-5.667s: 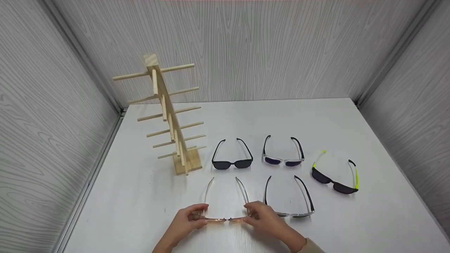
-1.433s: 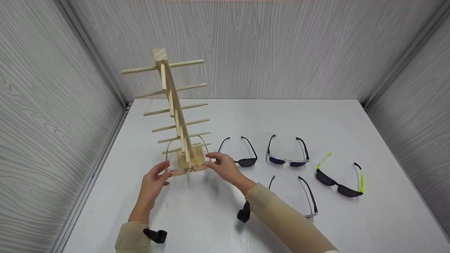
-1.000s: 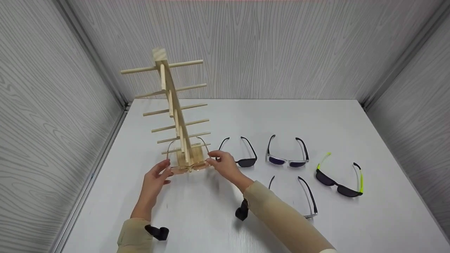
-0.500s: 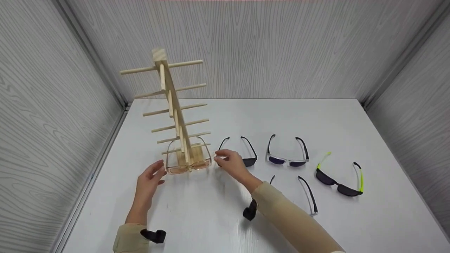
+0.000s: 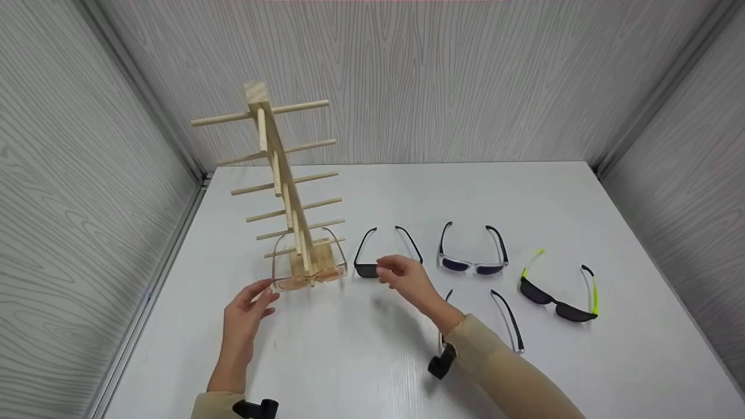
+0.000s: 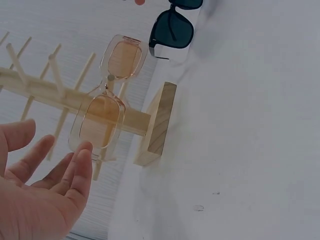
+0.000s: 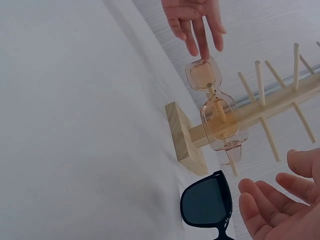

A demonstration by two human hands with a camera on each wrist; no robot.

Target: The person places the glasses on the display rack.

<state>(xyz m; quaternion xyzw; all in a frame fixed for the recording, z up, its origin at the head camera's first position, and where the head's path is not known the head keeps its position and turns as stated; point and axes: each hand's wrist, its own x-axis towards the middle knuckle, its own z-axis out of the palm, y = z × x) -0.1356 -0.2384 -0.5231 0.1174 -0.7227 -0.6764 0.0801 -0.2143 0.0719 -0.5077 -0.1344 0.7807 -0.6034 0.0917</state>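
Observation:
Clear-framed glasses with peach lenses [image 5: 294,283] hang on the lowest pegs of the wooden display rack [image 5: 279,169], the bridge resting on the front peg. My left hand [image 5: 244,314] is at their left corner, fingers loosely extended; a fingertip appears to touch the frame in the right wrist view. My right hand [image 5: 410,285] hovers by the black sunglasses [image 5: 366,270], hiding their right lens in the head view. In the right wrist view, the fingers [image 7: 265,200] of that hand are relaxed and hold nothing, apart from the black sunglasses [image 7: 205,202].
Clear-and-black sunglasses with purple lenses [image 5: 455,265] lie at the back of the white table [image 5: 349,361]. Another black-armed pair [image 5: 509,317] is partly hidden by my right forearm. Black sunglasses with yellow arms [image 5: 573,312] lie at right. Grey wood-patterned walls [image 5: 407,81] surround the table.
Both hands carried the peach glasses from the table to the rack's lowest pegs and let go. Since then my right hand has moved right; my left backed off slightly and came back to the frame.

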